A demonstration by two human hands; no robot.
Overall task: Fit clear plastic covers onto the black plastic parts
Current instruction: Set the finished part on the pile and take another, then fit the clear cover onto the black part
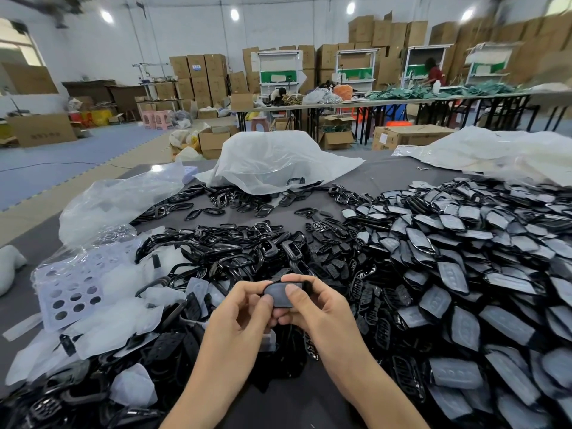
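Cover being pressed onto held part

Head view, lower centre: left hand (244, 311) & right hand (318, 308) both pinch one black part (275, 284), thumbs curled on its clear cover (283, 296). Prob. light, thin, flexy, slick; grip rims.

The hall is bright and evenly lit by round ceiling lamps (235, 14) that bloom white, with extra daylight from a window (18, 41) at far left. Shadows are soft and faint. The white plastic bag (272, 159) shows pale glare, and the black plastic parts (235, 252) carry small glints. The wide lens bends the edges; the upper corners and the stacked cartons (551, 35) at right smear into blur.
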